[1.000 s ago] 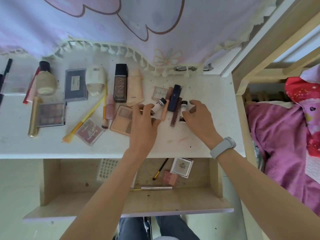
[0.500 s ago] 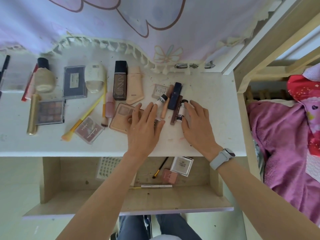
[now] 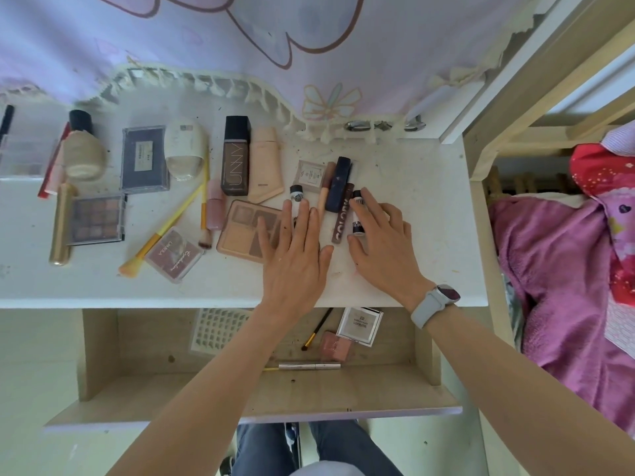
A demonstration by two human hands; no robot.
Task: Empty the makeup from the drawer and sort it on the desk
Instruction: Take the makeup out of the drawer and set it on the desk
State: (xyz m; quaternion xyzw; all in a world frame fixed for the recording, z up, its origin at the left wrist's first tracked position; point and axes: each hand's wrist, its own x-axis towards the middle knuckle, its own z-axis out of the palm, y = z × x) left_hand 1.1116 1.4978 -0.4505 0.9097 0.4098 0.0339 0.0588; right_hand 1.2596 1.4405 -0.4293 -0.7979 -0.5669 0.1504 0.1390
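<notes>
My left hand lies flat on the white desk, fingers spread. Its fingertips rest on a small white tube with a black cap and on the edge of a peach contour palette. My right hand has index finger and thumb around a second small white tube, which lies beside a brown lip gloss and a dark blue tube. Below, the open drawer holds a square compact, a pink blush, a small brush and a silver pen.
Further left on the desk lie a brown foundation bottle, a peach tube, yellow brushes, an eyeshadow palette, a gold tube and a round bottle. A pink curtain hangs behind. A bed with pink bedding is at right.
Both hands have lowered towards the desk. My left hand went from holding its tube to lying flat over it. My right hand set its tube down beside the brown gloss.
</notes>
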